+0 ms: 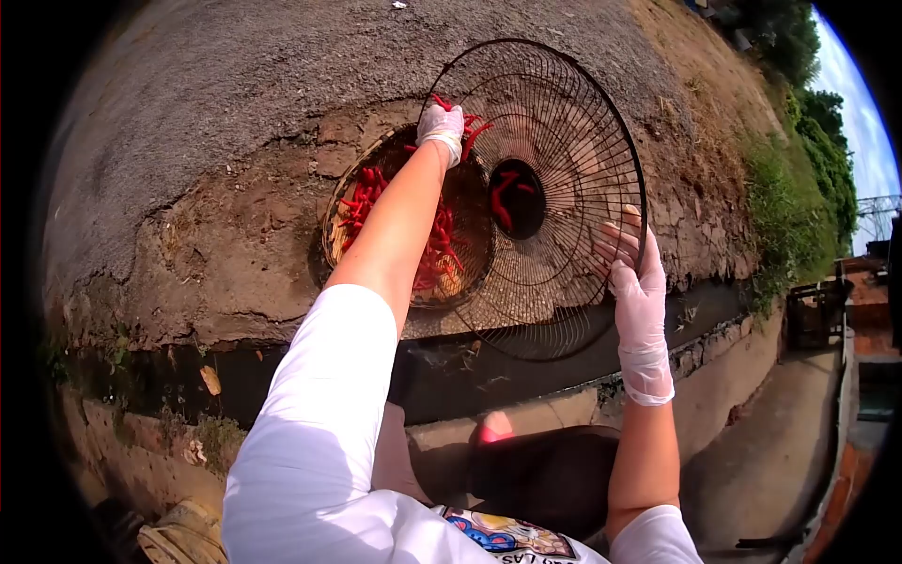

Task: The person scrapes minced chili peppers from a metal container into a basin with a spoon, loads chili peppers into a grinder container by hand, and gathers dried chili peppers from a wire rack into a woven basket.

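My left hand (442, 132), in a thin white glove, is closed around some red chili peppers (476, 136), whose tips stick out past the fingers. It is over the far edge of a round woven basket (331, 221) that holds many more red chilies (368, 193). My right hand (639, 282), gloved too, grips the right rim of a round wire fan grille (587, 193), with the fingers behind the wires and the thumb near the rim. The grille is tilted and overlaps the basket's right side. A few chilies (503, 199) lie on its dark centre disc.
The basket stands on broken, stony ground (225, 244) beside a grey gravel road (235, 85). A dark gutter (451, 362) runs between it and the concrete ledge (554, 411) near my legs. Grass (789, 207) grows at the right, by a brick structure (864, 291).
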`<state>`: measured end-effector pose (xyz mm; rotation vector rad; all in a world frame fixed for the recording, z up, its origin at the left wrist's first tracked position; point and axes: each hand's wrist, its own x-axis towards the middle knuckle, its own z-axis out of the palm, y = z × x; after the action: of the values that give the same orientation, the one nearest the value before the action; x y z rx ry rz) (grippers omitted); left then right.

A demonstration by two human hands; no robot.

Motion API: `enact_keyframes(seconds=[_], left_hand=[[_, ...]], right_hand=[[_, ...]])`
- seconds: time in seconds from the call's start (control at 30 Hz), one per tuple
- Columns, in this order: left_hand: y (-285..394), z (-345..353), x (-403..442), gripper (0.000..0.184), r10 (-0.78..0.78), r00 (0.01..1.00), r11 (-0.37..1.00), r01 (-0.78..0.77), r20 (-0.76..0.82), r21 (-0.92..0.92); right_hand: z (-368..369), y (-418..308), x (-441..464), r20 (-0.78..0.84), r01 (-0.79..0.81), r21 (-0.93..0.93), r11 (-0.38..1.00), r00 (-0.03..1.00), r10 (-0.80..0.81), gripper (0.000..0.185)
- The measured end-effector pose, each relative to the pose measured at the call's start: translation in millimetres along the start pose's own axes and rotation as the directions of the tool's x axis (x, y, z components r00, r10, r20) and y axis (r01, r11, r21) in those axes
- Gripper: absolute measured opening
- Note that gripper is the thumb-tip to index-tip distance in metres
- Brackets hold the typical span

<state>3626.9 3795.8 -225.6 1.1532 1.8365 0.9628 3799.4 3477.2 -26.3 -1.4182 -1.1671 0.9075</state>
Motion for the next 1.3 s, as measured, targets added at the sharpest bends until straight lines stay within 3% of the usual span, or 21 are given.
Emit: enact_keyframes(seconds=[0.03,0.07,0.13,0.17,0.2,0.23,0.27,0.33,0.4,0.43,0.5,0.53,0.6,0.63,0.67,0.8,0.9,1.1,1.13,1.23,1.3], left_hand=[[-13.6,7.4,11.1,0.039,0.021,0.998,1.000,-0.020,0.061,-0.024],[-31.9,24.9,28.9,0.032,0.267,0.959,0.897,-0.285,0.100,0.338],[-92.6,82.4,83.6,0.022,0.562,0.722,0.187,-0.586,0.403,0.789],[-87.7,65.6,60.0,0.018,0.461,0.815,0.601,-0.578,0.350,0.552],[-81.8,47.7,34.9,0.013,0.348,0.892,0.933,-0.359,0.289,-0.015],[-74.6,28.4,8.4,0.009,0.229,0.948,0.898,-0.117,0.223,-0.425],[-88.3,35.8,9.7,0.012,0.205,0.932,0.877,-0.040,0.298,-0.479],[-79.0,14.0,-6.1,0.020,0.185,0.861,0.983,-0.165,0.474,-0.085],[-83.9,7.3,0.3,0.028,0.026,0.803,0.940,-0.223,0.596,0.260],[-91.8,13.4,12.9,0.024,-0.056,0.864,0.853,-0.219,0.500,0.474],[-114.8,9.6,28.8,0.015,0.352,0.684,0.158,-0.716,0.639,0.680],[-103.9,-0.7,22.2,0.015,0.415,0.706,0.053,-0.649,0.574,0.759],[-85.1,-3.9,25.9,0.010,0.270,0.798,-0.080,-0.540,0.539,0.838],[-64.2,-15.3,11.6,0.009,0.142,0.957,0.599,-0.287,0.254,0.747],[-42.3,-27.4,-3.4,0.018,-0.004,0.998,0.979,0.017,-0.062,0.203],[-28.0,-17.5,-1.1,0.045,0.338,0.940,0.940,-0.339,0.037,0.031],[-18.6,-2.9,-3.4,0.043,0.216,0.973,0.958,-0.226,0.076,0.173],[-26.7,-8.3,-13.9,0.032,0.241,0.960,0.969,-0.246,0.140,0.017],[-33.6,-6.6,-16.8,0.032,0.216,0.972,0.976,-0.212,0.090,-0.058],[-60.3,-7.0,-23.5,0.030,0.077,0.955,0.950,0.017,0.286,-0.311],[-95.9,-2.6,-20.9,0.028,0.081,0.951,0.980,-0.022,0.297,-0.196]], right_hand=[[-1.5,1.4,0.9,-0.008,-0.004,0.013,1.000,1.000,0.004,0.058],[-3.7,3.6,1.9,-0.015,-0.007,0.026,1.000,1.000,0.008,0.058],[-9.0,7.9,5.0,-0.019,-0.011,0.004,1.000,1.000,0.011,0.058],[-8.9,8.1,6.7,-0.024,-0.019,0.001,1.000,1.000,0.019,0.058],[-9.7,12.6,7.5,-0.047,-0.014,-0.003,1.000,0.999,0.013,0.057],[-9.0,11.3,8.7,-0.046,-0.015,-0.004,1.000,0.999,0.014,0.057],[-6.2,6.5,8.4,-0.040,-0.022,-0.005,1.000,0.999,0.022,0.057],[-3.9,3.4,8.7,-0.029,-0.016,-0.034,0.999,0.999,0.015,0.054],[-6.6,5.8,8.8,-0.025,0.008,-0.089,0.996,1.000,-0.011,0.050],[-5.5,5.5,8.5,-0.030,-0.002,-0.070,0.998,1.000,0.000,0.051],[-3.9,2.5,7.9,-0.042,-0.021,-0.031,0.999,0.999,0.020,0.055],[-5.3,2.3,7.8,-0.034,-0.029,-0.058,0.998,0.999,0.027,0.055],[-4.3,2.8,7.9,-0.026,-0.013,-0.023,1.000,1.000,0.013,0.055],[-3.3,2.9,7.8,-0.020,-0.007,-0.005,1.000,1.000,0.006,0.056],[-2.4,2.6,7.8,-0.024,-0.011,0.003,1.000,1.000,0.011,0.056],[-0.5,1.7,7.7,-0.039,-0.019,-0.009,1.000,0.999,0.019,0.056],[-2.1,3.5,9.2,-0.031,-0.011,-0.027,1.000,0.999,0.010,0.055],[0.0,5.6,10.8,-0.060,-0.004,0.010,1.000,0.998,0.005,0.055],[1.4,6.4,10.6,-0.070,-0.005,0.030,1.000,0.998,0.008,0.055],[-0.3,1.4,12.5,-0.072,-0.066,-0.005,0.998,0.995,0.066,0.055],[-0.8,1.3,13.7,-0.071,-0.067,-0.016,0.998,0.995,0.065,0.054]])
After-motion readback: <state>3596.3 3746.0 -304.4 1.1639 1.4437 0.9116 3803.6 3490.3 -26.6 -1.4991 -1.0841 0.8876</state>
